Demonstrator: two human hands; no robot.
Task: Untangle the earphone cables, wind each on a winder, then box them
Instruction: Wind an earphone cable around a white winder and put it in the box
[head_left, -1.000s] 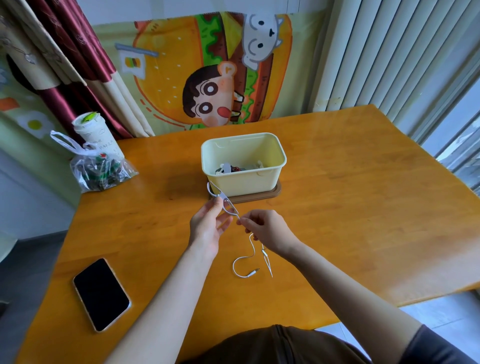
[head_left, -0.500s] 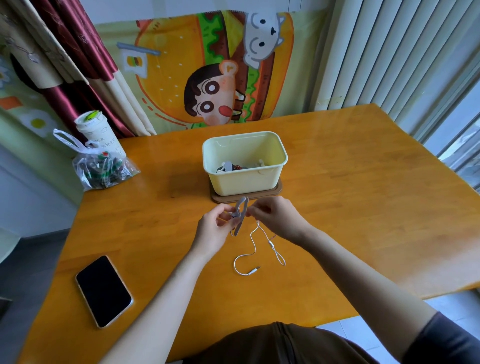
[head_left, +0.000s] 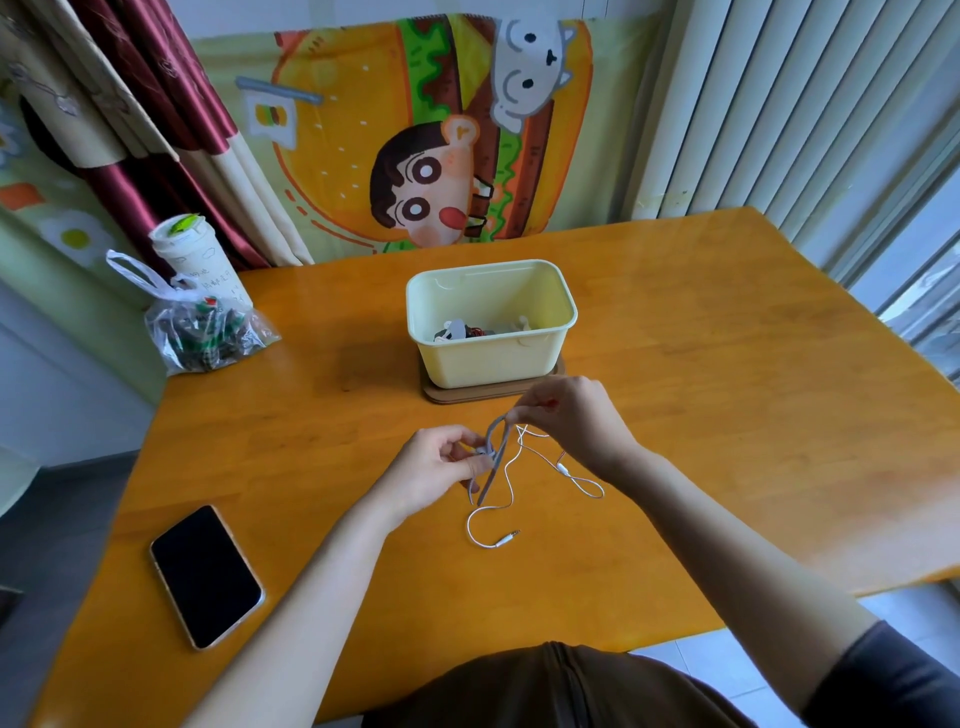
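A white earphone cable trails over the orange table in front of me, its plug lying nearest me. My left hand pinches one end of a grey strap-like winder together with part of the cable. The strap's upper end is pinched by my right hand, which holds it up just in front of the box. The pale yellow box stands on a brown lid and holds several wound items.
A black phone lies face up at the near left. A clear plastic bag and a white cup stand at the far left edge. The table's near edge runs close to my body.
My hands moved together in front of the box. The right hand rose from the dangling cable to the strap's top, and more cable now lies spread on the table to the right.
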